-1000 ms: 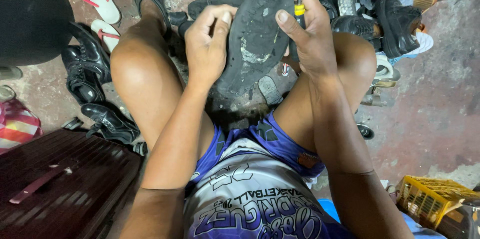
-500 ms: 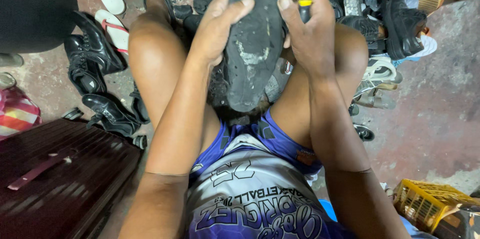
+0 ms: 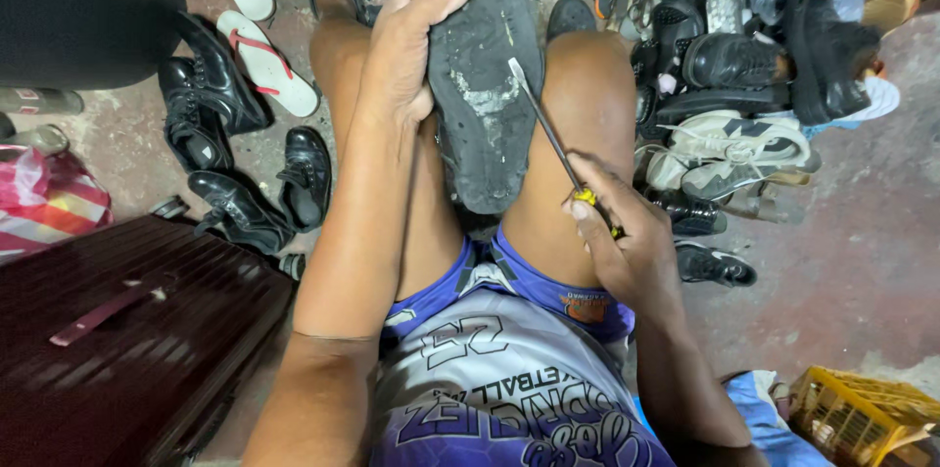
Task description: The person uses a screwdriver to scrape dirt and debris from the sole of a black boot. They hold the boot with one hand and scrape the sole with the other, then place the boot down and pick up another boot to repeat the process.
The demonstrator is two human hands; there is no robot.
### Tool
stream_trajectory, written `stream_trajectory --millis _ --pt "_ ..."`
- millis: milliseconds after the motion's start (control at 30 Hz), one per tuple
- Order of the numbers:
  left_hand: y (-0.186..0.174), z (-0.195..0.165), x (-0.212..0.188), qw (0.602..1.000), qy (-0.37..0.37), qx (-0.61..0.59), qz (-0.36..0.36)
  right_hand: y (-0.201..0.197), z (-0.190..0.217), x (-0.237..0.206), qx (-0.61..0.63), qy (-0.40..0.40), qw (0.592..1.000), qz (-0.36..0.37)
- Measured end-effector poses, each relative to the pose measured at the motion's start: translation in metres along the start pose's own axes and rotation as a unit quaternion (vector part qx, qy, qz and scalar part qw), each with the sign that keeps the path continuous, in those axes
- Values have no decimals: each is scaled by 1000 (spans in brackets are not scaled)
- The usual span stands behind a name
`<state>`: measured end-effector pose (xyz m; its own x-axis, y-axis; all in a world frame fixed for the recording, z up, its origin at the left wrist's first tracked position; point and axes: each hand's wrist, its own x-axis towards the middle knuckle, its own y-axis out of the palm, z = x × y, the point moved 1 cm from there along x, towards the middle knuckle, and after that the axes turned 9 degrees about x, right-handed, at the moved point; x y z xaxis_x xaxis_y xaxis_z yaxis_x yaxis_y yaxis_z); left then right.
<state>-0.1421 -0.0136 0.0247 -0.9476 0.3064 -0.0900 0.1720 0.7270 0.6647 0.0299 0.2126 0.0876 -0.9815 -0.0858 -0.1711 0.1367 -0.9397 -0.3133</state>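
Dark slatted box (image 3: 127,340): at 8 o'clock in the view, the largest thing beside the person, with a reddish strip lying on its top.
Heap of shoes (image 3: 754,105): at 2 o'clock, black leather shoes and pale sneakers tumbled together on the concrete floor (image 3: 852,261).
Black dress shoes (image 3: 235,154): at 9 o'clock, several lying loose, with white flip-flops (image 3: 259,56) just above them at 10 o'clock.
Black shoe sole (image 3: 480,75): at 12 o'clock, standing upright between the knees, its worn underside with a pale scuffed patch facing the camera.
Left hand (image 3: 406,46): wrapped around the sole's left edge, thumb pressed on its upper face.
Right hand (image 3: 627,242): at 4 o'clock, closed around the yellow handle of the screwdriver (image 3: 548,134).
Screwdriver: shaft slants up to 11 o'clock, tip touching the sole's scuffed patch.
Yellow crate (image 3: 862,413): at 5 o'clock, by the corner.
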Motion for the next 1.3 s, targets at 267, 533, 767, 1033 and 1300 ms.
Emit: stream_trajectory --millis 267,533,767,1033,1300 --pt "-7 5 2 999 -12 -30 -22 12 -2 -9 -32 2 999 4" --pt "-25 19 14 998 16 -24 -53 19 1 1 -82 -108 991 -11" --pt "-19 19 18 996 25 34 -73 36 8 24 -74 -116 990 -41" --pt "-12 12 17 998 43 2 -36 34 8 52 48 20 998 17" --pt "-2 9 8 999 37 15 -15 -53 31 92 83 109 967 213"
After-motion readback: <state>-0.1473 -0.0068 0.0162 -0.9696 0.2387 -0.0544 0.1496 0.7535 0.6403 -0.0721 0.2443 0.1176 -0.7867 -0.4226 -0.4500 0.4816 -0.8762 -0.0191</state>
